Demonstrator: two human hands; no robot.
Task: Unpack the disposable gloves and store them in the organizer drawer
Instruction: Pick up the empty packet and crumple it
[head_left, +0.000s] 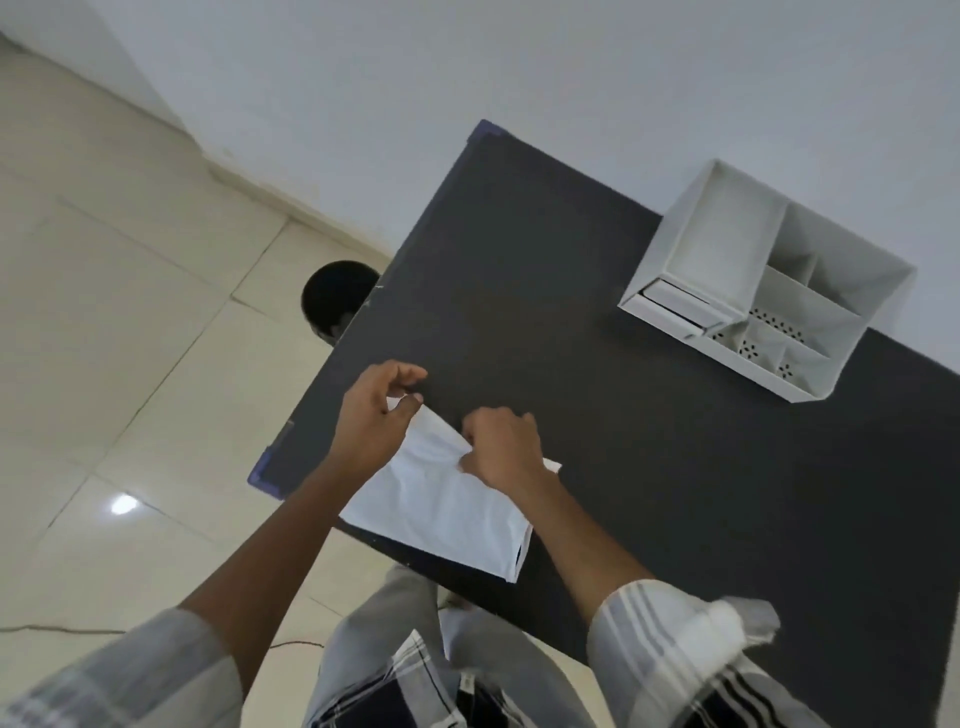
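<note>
A flat white packet (441, 499) lies on the dark table (649, 441) near its front edge. My left hand (371, 415) pinches the packet's far corner between thumb and fingers. My right hand (501, 447) grips the packet's top edge a little to the right, bunching the material. A white desk organizer (769, 280) with several open compartments stands at the back right of the table. Its small drawer (675, 304) sits at its lower left, slightly pulled out. No gloves are visible outside the packet.
The table's left edge (332, 358) drops to a pale tiled floor. A round black object (337, 299) sits on the floor beside that edge. A white wall rises behind the table. My legs are below the table's front edge.
</note>
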